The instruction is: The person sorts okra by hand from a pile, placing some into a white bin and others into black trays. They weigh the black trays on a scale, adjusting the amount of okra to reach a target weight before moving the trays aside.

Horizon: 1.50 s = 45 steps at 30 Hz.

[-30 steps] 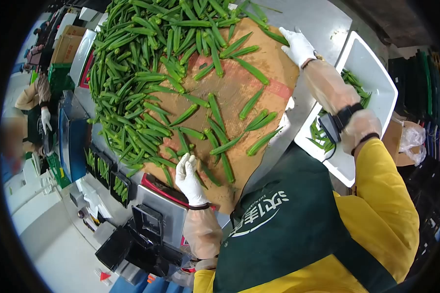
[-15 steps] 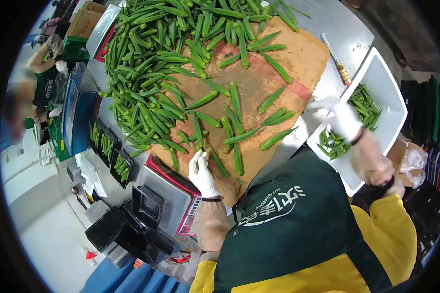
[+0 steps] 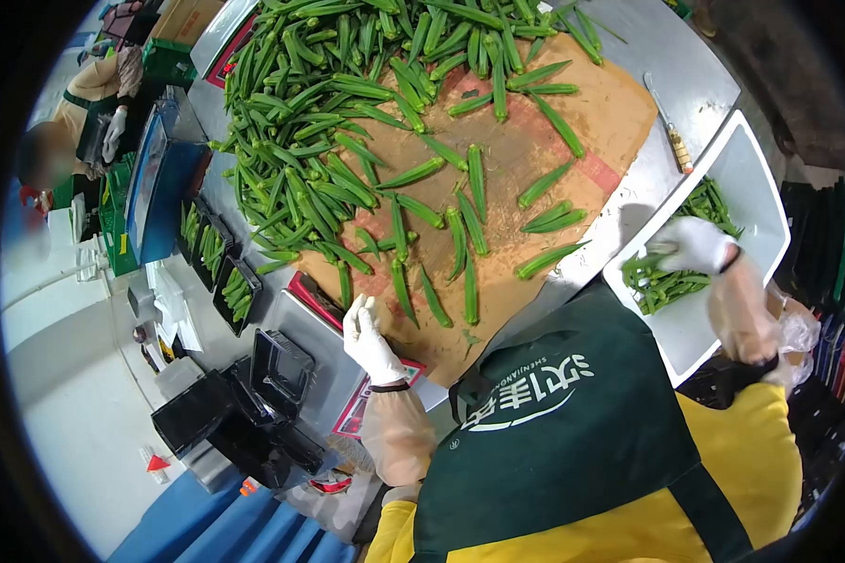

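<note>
My right hand (image 3: 699, 246), in a white glove, is down inside the white bin (image 3: 766, 202). Its fingers are curled around green okra (image 3: 665, 289) at the near side of the bin; how many pods they hold is hidden. Above the near edge of the brown cardboard sheet (image 3: 526, 122), my gloved left hand (image 3: 371, 340) is raised beside the red-edged scale (image 3: 319, 300). Its fingers are loosely bent and slightly apart, with nothing visible in them. Loose okra pods (image 3: 470, 291) lie scattered on the cardboard, and a large okra heap (image 3: 300, 141) covers its far left part.
A knife with a wooden handle (image 3: 678, 150) lies left of the bin. Black trays of okra (image 3: 238, 296) stand left of the cardboard, with empty black trays (image 3: 282, 371) nearer me. Another person's gloved hand (image 3: 114, 133) shows at the far left.
My right hand has moved from the bin's left edge down to the okra inside. My left hand has shifted slightly left. One pod lying across others mid-cardboard is gone from there. The view has shifted.
</note>
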Each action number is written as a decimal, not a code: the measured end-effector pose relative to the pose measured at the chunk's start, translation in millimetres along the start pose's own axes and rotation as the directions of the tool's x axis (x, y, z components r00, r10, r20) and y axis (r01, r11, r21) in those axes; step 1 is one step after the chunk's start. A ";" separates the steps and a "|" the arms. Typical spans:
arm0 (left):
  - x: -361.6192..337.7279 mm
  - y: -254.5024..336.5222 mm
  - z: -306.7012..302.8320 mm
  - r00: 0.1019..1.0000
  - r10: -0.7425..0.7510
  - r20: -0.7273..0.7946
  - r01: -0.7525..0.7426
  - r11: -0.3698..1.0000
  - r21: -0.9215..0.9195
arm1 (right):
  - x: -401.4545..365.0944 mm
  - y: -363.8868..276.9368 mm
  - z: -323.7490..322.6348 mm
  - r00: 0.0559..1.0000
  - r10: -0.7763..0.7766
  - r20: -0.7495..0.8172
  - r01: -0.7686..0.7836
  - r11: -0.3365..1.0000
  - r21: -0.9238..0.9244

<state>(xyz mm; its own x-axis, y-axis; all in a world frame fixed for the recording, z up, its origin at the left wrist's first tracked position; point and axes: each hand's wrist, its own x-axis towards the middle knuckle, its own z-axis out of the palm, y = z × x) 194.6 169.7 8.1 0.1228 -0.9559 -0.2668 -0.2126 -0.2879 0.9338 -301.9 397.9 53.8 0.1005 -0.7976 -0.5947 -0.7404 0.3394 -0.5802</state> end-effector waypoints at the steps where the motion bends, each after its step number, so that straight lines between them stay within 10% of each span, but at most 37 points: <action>1: -1.0 4.8 2.8 1.000 0.009 -0.005 -0.009 1.000 -0.002 | -26.8 -3.6 -9.4 0.957 0.283 -0.063 -0.289 0.944 -0.159; 5: 8.4 3.5 41.9 0.987 0.041 0.155 -0.031 0.997 -0.072 | -9.4 -19.2 -2.2 0.960 0.165 -0.227 -0.152 0.986 0.071; 9: 12.4 22.8 69.1 0.960 0.076 0.269 -0.058 0.996 -0.074 | 75.5 -63.3 45.9 0.904 -0.231 -0.361 0.208 0.973 -0.100; 14: 24.4 28.8 44.6 0.984 0.080 0.159 -0.068 0.994 -0.081 | 128.5 -98.1 92.5 0.961 -0.258 0.102 0.258 0.966 0.012; 19: 3.7 20.1 42.3 0.982 0.076 0.174 -0.079 0.997 0.015 | 165.3 -94.4 50.8 0.706 -0.363 -0.608 0.249 0.931 -0.267; 22: -15.9 5.1 69.5 0.956 0.023 0.291 -0.043 0.997 0.064 | 182.8 -112.0 29.6 0.634 -0.289 -0.717 0.208 0.957 -0.202; 25: -39.7 -3.6 89.9 0.914 0.067 0.400 -0.143 0.976 0.164 | 199.2 -180.5 20.5 0.959 -0.243 -0.146 0.187 0.930 -0.317; 27: -53.3 -20.6 92.9 0.890 0.010 0.456 -0.091 0.984 0.156 | 231.8 -167.4 78.9 0.706 -0.665 -0.244 0.466 0.696 -0.547; 32: -51.0 -14.7 60.5 0.907 0.057 0.417 -0.166 0.959 0.229 | 243.8 -186.5 83.1 0.592 -0.729 -0.343 0.443 0.650 -0.617; 34: -37.7 -11.3 38.5 0.949 0.032 0.314 -0.081 0.986 0.147 | 231.5 -175.0 67.2 0.511 -0.704 -0.493 0.588 0.705 -0.397; 35: -31.6 -2.8 30.0 0.968 0.017 0.248 -0.039 0.995 0.087 | 207.8 -169.5 50.2 0.734 -0.510 -0.448 0.539 0.839 -0.072; 36: -25.0 6.5 21.3 0.985 0.015 0.174 -0.029 0.996 0.079 | 181.7 -155.2 38.1 0.646 -0.519 -0.560 0.564 0.819 -0.108; 37: -17.2 13.7 12.5 0.995 0.013 0.096 -0.020 0.997 0.068 | 141.1 -139.0 7.5 0.946 -0.227 -0.230 0.285 0.920 0.268; 40: 7.8 8.7 -3.4 1.000 -0.005 0.002 0.005 0.997 -0.070 | 56.1 -35.1 -27.1 0.971 -0.219 0.096 0.221 0.975 -0.013; 41: 15.4 6.7 -0.8 1.000 0.012 0.012 -0.011 0.998 -0.056 | 27.3 -35.0 -35.7 0.992 0.097 0.080 -0.091 0.993 -0.073; 45: 66.4 -19.0 31.7 0.996 0.089 0.028 -0.090 0.995 0.036 | 4.4 -45.6 -36.3 0.971 0.229 -0.066 -0.208 0.950 0.233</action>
<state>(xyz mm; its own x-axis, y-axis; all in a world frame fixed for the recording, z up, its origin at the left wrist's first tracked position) 176.1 109.9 -34.9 0.0759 -0.9790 -0.1894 -0.2571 -0.2027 0.9449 -291.8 360.8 97.8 -0.1161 -0.7298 -0.6737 -0.5695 0.6046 -0.5568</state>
